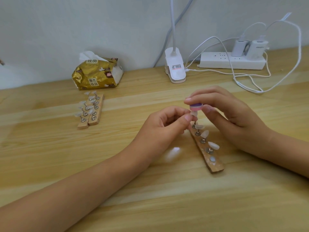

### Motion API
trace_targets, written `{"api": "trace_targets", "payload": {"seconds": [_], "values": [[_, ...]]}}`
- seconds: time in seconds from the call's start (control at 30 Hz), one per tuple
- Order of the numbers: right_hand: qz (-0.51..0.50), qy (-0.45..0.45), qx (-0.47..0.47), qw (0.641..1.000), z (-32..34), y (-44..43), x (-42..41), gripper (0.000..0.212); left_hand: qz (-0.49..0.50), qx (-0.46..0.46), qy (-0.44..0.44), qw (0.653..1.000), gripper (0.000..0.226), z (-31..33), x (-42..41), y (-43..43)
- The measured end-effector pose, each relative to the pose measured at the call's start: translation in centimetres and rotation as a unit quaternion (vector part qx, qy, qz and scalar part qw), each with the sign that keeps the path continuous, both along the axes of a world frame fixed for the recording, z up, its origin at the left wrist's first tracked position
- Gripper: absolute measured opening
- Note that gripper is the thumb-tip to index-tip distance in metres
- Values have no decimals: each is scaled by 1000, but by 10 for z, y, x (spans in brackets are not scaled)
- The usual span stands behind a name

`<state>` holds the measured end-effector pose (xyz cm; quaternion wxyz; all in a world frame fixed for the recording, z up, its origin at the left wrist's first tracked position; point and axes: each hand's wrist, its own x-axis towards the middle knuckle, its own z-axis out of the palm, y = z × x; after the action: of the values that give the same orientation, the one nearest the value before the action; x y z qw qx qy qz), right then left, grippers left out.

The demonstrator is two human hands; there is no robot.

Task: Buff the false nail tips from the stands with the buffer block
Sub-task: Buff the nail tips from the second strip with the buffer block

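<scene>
left hand (164,122): nail tip (194,114); right hand (231,111): block (196,107)

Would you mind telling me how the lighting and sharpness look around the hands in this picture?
Head view: soft, even light; a bright glare patch on the table beside the left hand; the buffer block in the right hand and the nail tip under it look slightly blurred; the wide lens bows the table's far edge.

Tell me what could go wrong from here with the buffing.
The nail tip, held only by a small pinch of the left hand, might slip under the buffer block in the right hand. Both hands work just over the near stand, so a slip may knock off its remaining tips.
</scene>
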<state>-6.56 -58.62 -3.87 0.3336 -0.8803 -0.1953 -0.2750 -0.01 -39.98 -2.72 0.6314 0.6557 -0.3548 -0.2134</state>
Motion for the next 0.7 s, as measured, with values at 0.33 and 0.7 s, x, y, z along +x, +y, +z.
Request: {"api": "trace_targets", "payload": {"seconds": [0.33, 0.7], "values": [[6, -11, 86, 996, 0, -3, 2, 28, 33, -1, 40, 999, 9, -1, 4, 2], [-3, -36, -5, 999, 2, 1, -2, 29, 11, -24, 39, 999, 7, -2, 3, 1]]}}
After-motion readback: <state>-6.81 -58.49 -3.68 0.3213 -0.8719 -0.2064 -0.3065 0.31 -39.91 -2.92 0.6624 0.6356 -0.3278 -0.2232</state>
